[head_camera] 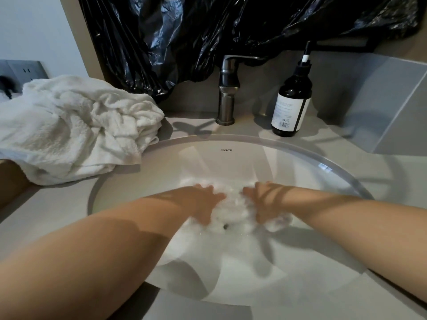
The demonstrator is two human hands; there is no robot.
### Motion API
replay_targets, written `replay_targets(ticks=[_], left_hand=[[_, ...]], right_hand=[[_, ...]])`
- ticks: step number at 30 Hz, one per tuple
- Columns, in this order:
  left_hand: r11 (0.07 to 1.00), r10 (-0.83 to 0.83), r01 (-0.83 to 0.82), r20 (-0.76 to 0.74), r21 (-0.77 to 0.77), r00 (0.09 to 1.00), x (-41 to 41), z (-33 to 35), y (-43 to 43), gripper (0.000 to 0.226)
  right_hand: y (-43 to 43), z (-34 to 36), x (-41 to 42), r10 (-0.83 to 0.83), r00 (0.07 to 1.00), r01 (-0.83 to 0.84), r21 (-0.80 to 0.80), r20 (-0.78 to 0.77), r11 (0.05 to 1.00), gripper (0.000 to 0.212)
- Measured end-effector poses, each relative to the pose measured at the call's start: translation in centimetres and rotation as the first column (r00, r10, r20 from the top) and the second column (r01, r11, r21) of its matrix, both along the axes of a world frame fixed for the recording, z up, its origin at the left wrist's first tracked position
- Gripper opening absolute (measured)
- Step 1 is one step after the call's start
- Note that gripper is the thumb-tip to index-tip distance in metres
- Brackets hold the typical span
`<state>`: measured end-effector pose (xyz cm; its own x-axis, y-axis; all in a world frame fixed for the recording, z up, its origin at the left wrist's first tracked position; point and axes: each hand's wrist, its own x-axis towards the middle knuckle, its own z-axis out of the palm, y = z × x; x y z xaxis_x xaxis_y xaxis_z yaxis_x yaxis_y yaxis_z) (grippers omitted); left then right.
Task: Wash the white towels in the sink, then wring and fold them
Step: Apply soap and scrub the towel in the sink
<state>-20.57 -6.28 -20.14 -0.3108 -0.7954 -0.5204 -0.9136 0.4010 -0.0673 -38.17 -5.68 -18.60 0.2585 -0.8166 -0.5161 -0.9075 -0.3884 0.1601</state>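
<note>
A white towel [233, 211] lies bunched and wet at the bottom of the round white sink [231, 144], over the drain. My left hand [205, 202] grips its left side and my right hand [261, 202] grips its right side, fingers curled into the cloth. Both hands are blurred. A heap of crumpled white towels [74, 125] rests on the counter to the left of the sink, one corner hanging over the rim.
A metal faucet [227, 88] stands behind the sink, with a dark pump bottle [292, 100] to its right. Black plastic sheeting [208, 31] covers the wall above. A grey wall socket [22, 71] sits at far left. The beige counter [381, 181] surrounds the basin.
</note>
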Motion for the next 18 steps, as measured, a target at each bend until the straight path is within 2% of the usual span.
replay_targets(ticks=[1, 2, 3, 5, 6, 7, 9, 10, 11, 12, 13, 14, 15, 16, 17, 18], left_hand=[[0.986, 0.157, -0.145, -0.167, 0.08, 0.973, 0.4, 0.6, -0.5, 0.082], [0.951, 0.305, -0.272, -0.321, 0.146, 0.896, 1.0, 1.2, -1.0, 0.072], [0.912, 0.411, -0.369, -0.427, 0.181, 0.806, 1.5, 1.8, -1.5, 0.059], [0.844, 0.524, -0.478, -0.557, 0.241, 0.644, 2.1, 3.0, -2.0, 0.03], [0.791, 0.58, -0.538, -0.639, 0.292, 0.505, 2.4, 3.5, -2.2, 0.016], [0.721, 0.626, -0.601, -0.695, 0.344, 0.353, 2.5, 3.9, -2.2, 0.014], [0.584, 0.66, -0.67, -0.749, 0.458, 0.063, 2.7, 4.2, -2.6, 0.028], [0.537, 0.677, -0.666, -0.736, 0.517, -0.026, 2.6, 4.2, -2.9, 0.032], [0.515, 0.697, -0.64, -0.713, 0.571, -0.076, 2.2, 4.2, -2.8, 0.035], [0.528, 0.703, -0.615, -0.708, 0.585, -0.071, 1.7, 4.1, -2.4, 0.034], [0.568, 0.706, -0.575, -0.708, 0.589, -0.028, 1.1, 3.7, -2.4, 0.031], [0.627, 0.703, -0.524, -0.709, 0.577, 0.06, 0.4, 3.8, -2.1, 0.03], [0.663, 0.695, -0.503, -0.705, 0.554, 0.14, -0.1, 3.7, -1.7, 0.039], [0.667, 0.705, -0.487, -0.688, 0.563, 0.171, -0.5, 4.1, -1.3, 0.04], [0.669, 0.71, -0.468, -0.681, 0.577, 0.177, -0.8, 4.6, -1.0, 0.031], [0.694, 0.691, -0.47, -0.688, 0.545, 0.223, -0.7, 4.7, -1.1, 0.025]], right_hand=[[-0.6, 0.3, -0.7, -0.108, 0.989, 0.101, 0.071, 0.102, 0.992, 0.032], [-1.1, 0.9, -1.2, -0.25, 0.941, 0.217, 0.157, 0.229, 0.963, 0.017], [-1.3, 1.8, -1.6, -0.398, 0.842, 0.321, 0.256, 0.363, 0.912, 0.013], [-1.3, 3.5, -2.0, -0.597, 0.586, 0.437, 0.406, 0.548, 0.802, 0.022], [-1.1, 4.2, -1.8, -0.644, 0.487, 0.466, 0.449, 0.59, 0.763, 0.027], [-0.6, 4.7, -1.6, -0.666, 0.415, 0.475, 0.477, 0.621, 0.74, 0.027], [0.3, 5.7, -0.8, -0.632, 0.33, 0.486, 0.448, 0.701, 0.75, 0.024], [0.4, 6.0, -0.3, -0.581, 0.285, 0.509, 0.393, 0.762, 0.765, 0.029], [0.5, 6.1, 0.1, -0.527, 0.227, 0.529, 0.351, 0.819, 0.773, 0.038], [0.5, 6.1, 0.7, -0.462, 0.198, 0.543, 0.295, 0.865, 0.786, 0.042], [0.7, 6.1, 1.4, -0.385, 0.224, 0.554, 0.208, 0.895, 0.806, 0.037], [0.8, 5.8, 2.0, -0.312, 0.291, 0.557, 0.105, 0.905, 0.824, 0.028], [0.9, 5.6, 2.4, -0.257, 0.348, 0.555, 0.023, 0.902, 0.832, 0.021], [0.8, 5.4, 2.5, -0.24, 0.363, 0.56, -0.005, 0.9, 0.829, 0.017], [0.7, 5.3, 2.2, -0.259, 0.352, 0.565, 0.016, 0.899, 0.825, 0.016], [0.5, 5.3, 1.7, -0.299, 0.354, 0.571, 0.048, 0.886, 0.82, 0.016]])
